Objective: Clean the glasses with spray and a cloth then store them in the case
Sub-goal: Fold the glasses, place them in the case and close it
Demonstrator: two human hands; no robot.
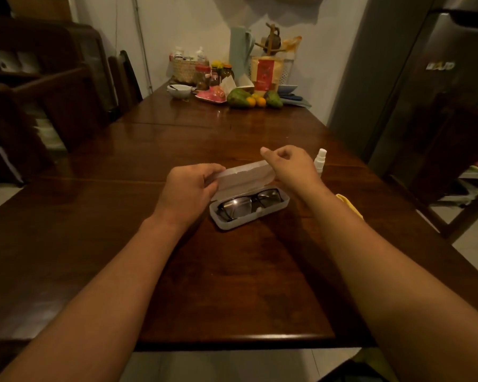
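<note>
Forearm [384, 257] hides cloth [348, 205] (partly), glasses [249, 206] in case [228, 225]

Pale grey glasses case [226, 226] at the centre of the frame, open, with its lid [243, 177] raised on the far side. Black-framed glasses [253, 201] lie inside, one lens glinting. A small white spray bottle [321, 161] stands upright right of centre. Below it, part of a yellow cloth [344, 199] shows.

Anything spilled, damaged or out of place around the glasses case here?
Nothing stands out. The glasses lie folded in the open case, the left hand holds its lid, and the spray bottle stands upright.
</note>
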